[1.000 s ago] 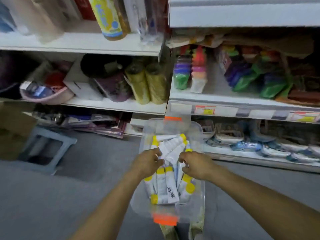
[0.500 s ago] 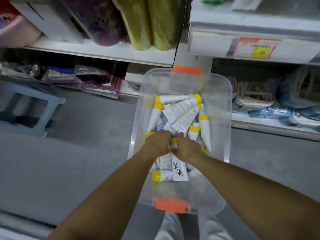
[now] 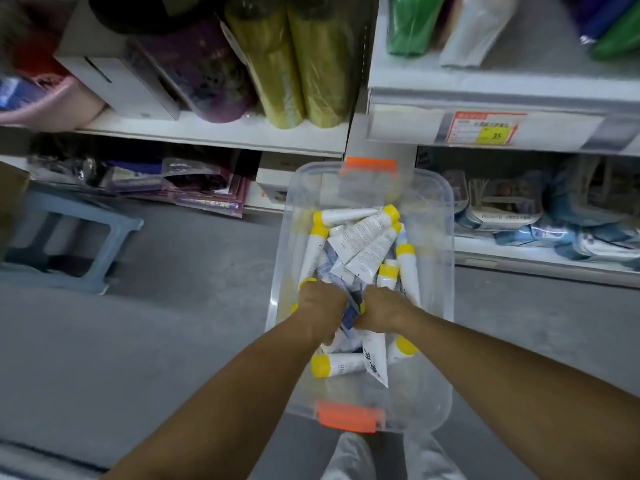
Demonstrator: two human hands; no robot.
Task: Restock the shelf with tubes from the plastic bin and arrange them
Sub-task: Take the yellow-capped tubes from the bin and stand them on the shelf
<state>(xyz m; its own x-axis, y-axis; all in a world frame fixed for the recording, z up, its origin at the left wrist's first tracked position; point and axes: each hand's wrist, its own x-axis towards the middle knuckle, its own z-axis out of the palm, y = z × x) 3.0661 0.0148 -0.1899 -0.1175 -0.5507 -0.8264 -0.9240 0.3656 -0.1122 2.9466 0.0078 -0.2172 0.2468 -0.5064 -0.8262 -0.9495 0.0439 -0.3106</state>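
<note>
1. One clear bin (image 3: 446, 237) in front of the shelf (image 3: 214, 133), with two orange latches (image 3: 369, 166).
2. We count about ten yellow-capped tubes (image 3: 363, 237) piled inside.
3. Left hand (image 3: 320, 306) and right hand (image 3: 379, 311) are both dug in, fingers curled round tubes.

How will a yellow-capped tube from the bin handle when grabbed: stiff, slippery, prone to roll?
Likely soft: the tubes taper to flat crimped tails, so they should give when squeezed. The flat tail probably stops rolling despite the round cap. They lie crisscrossed in the bin, so lifting one may drag neighbours.
</note>
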